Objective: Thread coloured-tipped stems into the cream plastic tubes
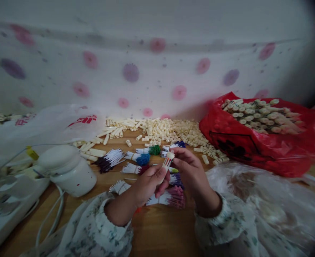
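Note:
A cream multicolour pen (167, 161) with coloured strips showing in its slots is held upright and tilted in front of me. My left hand (153, 181) is closed around its lower barrel. At the pen's upper end, the thumb and forefinger of my right hand (187, 167) are pinched together; whether a small part sits between them is too blurred to tell. Below and behind the hands lie banded bundles of refills: pink (174, 197), blue (142, 159), green (154, 150) and a loose dark bundle (110, 160). My hands partly cover other bundles.
Cream slotted pen parts (162, 130) are heaped at the back, beside longer barrels (117, 128). A red bag (227, 153) of pens stands right, clear plastic (267, 192) before it. Left are a white jar-shaped device (71, 171), a power strip (13, 210) and a white bag (47, 125).

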Available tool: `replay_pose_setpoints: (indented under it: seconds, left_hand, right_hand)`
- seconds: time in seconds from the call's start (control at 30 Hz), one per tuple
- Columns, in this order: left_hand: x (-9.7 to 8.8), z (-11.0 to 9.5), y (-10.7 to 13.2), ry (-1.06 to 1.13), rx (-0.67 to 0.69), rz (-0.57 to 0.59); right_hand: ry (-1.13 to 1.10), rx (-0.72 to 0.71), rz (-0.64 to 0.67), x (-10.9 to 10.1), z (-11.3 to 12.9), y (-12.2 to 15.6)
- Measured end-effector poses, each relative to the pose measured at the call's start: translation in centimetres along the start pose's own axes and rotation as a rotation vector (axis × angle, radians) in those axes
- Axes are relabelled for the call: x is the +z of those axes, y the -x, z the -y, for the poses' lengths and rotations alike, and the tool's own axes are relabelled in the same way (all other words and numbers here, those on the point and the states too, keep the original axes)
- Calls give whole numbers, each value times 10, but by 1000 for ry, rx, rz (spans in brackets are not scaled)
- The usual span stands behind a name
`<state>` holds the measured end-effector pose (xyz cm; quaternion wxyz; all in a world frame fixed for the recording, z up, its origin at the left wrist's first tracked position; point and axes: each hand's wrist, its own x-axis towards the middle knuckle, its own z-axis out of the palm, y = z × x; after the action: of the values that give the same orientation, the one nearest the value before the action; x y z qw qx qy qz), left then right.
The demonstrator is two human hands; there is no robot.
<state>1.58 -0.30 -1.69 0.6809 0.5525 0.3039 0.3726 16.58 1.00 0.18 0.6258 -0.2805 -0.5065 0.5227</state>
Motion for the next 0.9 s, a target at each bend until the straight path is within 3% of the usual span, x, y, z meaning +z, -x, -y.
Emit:
replay_pose_setpoints:
  seconds: [0.23, 0.57, 0.7, 0.8, 0.87, 0.9]
  left_hand:
    - [0, -3, 1, 55, -36, 26]
    - [-1, -9, 3, 176, -138, 0]
    - [-9, -13, 5, 136, -170, 14]
    - [-12, -17, 7, 20, -183, 97]
    - [-11, -20, 8, -53, -140, 127]
    - [-11, -21, 7, -77, -104, 115]
  right_hand:
    - [-29, -21, 99, 2, -5, -5]
    - [622, -401, 160, -9, 9, -4]
    - [558, -383, 64, -3, 12, -7]
    - [542, -337, 89, -4, 21, -3]
    - [593, -331, 96, -16, 39, 1]
    - [627, -345, 41, -27, 52, 3]
